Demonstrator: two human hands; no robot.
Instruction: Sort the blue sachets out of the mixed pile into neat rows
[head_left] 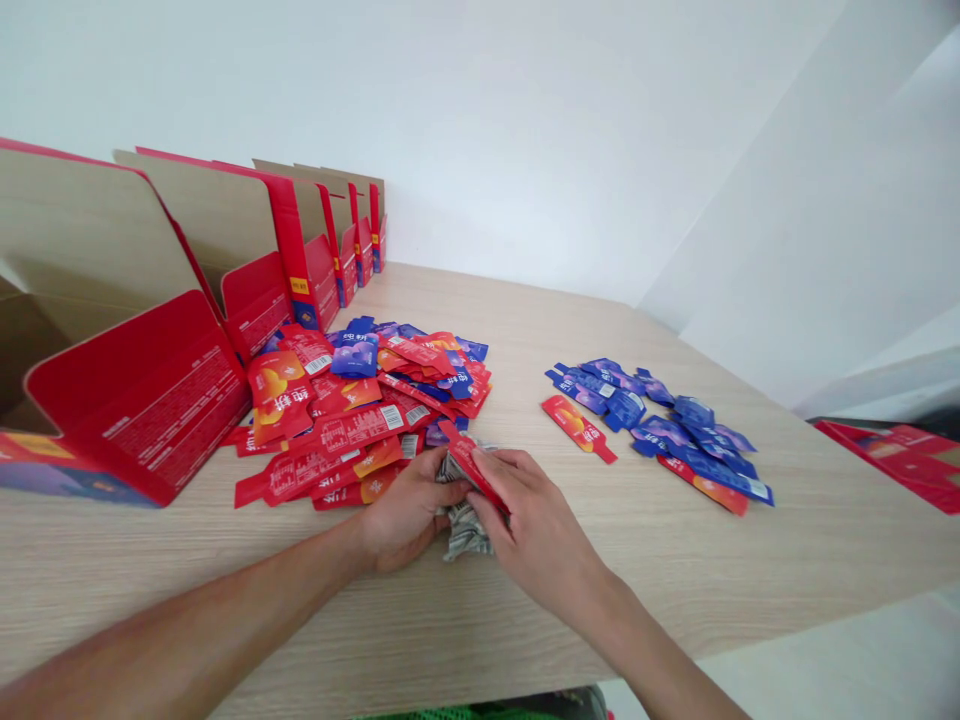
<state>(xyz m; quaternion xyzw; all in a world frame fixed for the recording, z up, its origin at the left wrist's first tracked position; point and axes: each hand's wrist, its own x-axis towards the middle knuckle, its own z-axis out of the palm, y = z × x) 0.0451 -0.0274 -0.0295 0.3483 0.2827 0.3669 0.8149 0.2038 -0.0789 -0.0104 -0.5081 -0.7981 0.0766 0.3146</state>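
Close together above the near middle of the table are my left hand [409,510] and my right hand [544,530]. The fingers of my left hand are wrapped round a crumpled grey-and-white striped cloth-like piece [470,535]. A flat red sachet [480,472] is pinched in my right hand, pressed against the striped piece. Just beyond my left hand spreads a mixed pile of red sachets [349,435] and blue sachets [355,350], printed with fruit. To the right lies a smaller group of mostly blue sachets [667,430], with a single red sachet [577,427] at its left edge.
Several open red cardboard boxes [157,400] stand in a row along the left, flaps up, running to the white wall [510,140]. The pale wooden table [300,620] ends at a slanting right edge. Beyond it is another red box [900,460].
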